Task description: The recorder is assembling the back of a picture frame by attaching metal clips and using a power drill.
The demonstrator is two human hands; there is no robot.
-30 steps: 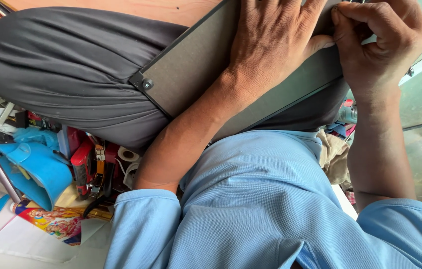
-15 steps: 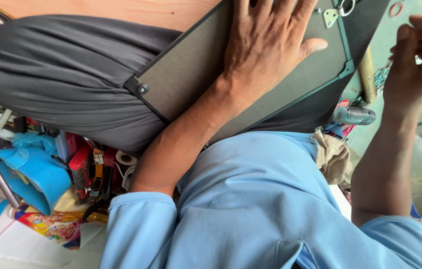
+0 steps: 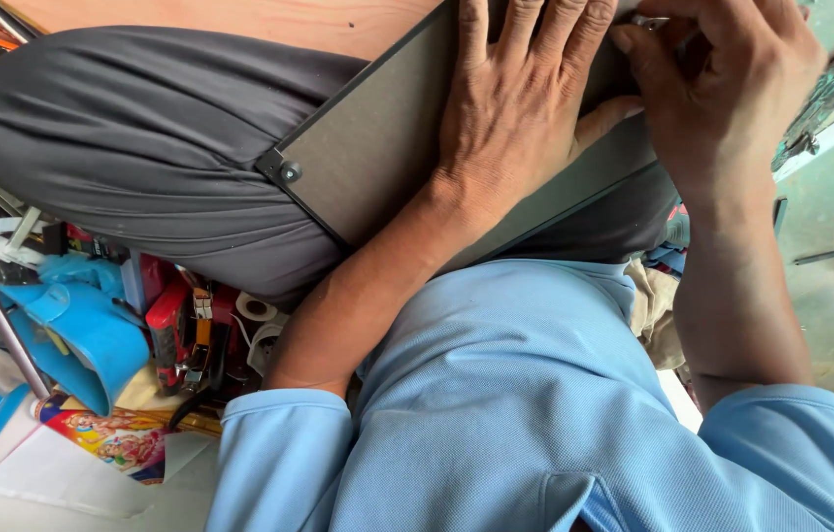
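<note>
The left hand [image 3: 520, 118] lies flat and spread on the grey backing board [image 3: 377, 163] of a frame across the lap, pinning it steady, while the right hand [image 3: 722, 84] pinches something small at its edge (hidden by fingers).

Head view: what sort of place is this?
Probably a small, cluttered workshop or framing stall. A flat grey backing board with a black frame lies across the person's lap, rolls of tape and red hand tools sit beside a blue plastic scoop.
</note>
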